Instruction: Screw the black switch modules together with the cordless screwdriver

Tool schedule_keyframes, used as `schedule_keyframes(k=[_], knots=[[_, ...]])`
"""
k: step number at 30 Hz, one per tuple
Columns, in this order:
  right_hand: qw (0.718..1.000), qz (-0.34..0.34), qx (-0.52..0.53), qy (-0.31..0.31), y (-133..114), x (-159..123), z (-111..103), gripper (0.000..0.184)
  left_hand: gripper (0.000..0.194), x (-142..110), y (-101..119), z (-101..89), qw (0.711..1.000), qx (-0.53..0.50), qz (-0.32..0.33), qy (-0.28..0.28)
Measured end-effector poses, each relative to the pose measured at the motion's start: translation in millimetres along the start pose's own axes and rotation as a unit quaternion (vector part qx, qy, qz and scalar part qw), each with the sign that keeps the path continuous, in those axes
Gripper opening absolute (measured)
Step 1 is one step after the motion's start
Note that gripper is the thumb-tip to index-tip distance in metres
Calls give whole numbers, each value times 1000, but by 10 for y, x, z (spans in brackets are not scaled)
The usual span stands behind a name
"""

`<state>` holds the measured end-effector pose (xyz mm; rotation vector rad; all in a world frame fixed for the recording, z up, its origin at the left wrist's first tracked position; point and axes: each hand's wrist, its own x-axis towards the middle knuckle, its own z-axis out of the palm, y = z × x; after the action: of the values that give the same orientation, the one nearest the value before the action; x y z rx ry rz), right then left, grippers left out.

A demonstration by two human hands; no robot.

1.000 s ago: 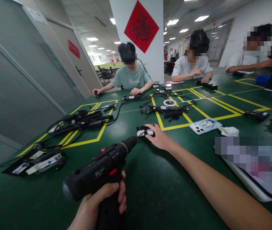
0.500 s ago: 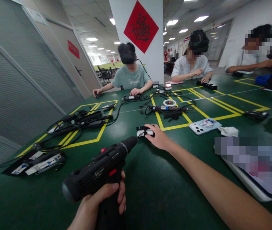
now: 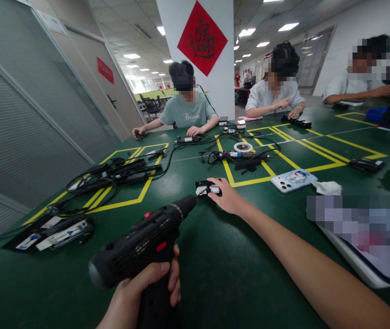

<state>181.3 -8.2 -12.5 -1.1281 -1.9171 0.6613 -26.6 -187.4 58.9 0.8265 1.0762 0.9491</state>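
My left hand (image 3: 143,294) is wrapped round the grip of a black cordless screwdriver (image 3: 140,244). Its bit points away from me and reaches a small black and white part (image 3: 205,188) lying on the green table (image 3: 215,274). My right hand (image 3: 227,196) is stretched out beside that part, fingers pressed against it and holding it down on the table.
Black cables and parts (image 3: 115,173) lie at the left, a flat black and white part (image 3: 57,230) nearer me. A phone (image 3: 290,179), white tissue (image 3: 328,187) and tape roll (image 3: 243,146) lie right of centre. Three other people sit at the far side.
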Motion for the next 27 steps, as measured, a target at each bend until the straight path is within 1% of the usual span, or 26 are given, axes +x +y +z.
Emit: schedule_keyframes(k=[5, 13, 19, 24, 27], knots=[[1000, 5, 0, 0, -10, 2, 4, 48, 21, 1, 6, 22, 1000, 2, 10, 0], [1000, 4, 2, 2, 3, 4, 13, 49, 24, 1, -3, 21, 1000, 3, 7, 9], [1000, 2, 3, 1, 0, 2, 8, 48, 29, 6, 9, 33, 999, 31, 8, 27], [1000, 1, 3, -1, -5, -3, -2, 49, 32, 2, 15, 1, 997, 70, 3, 23], [1000, 1, 4, 1, -3, -1, -2, 49, 33, 3, 11, -10, 997, 71, 4, 21]])
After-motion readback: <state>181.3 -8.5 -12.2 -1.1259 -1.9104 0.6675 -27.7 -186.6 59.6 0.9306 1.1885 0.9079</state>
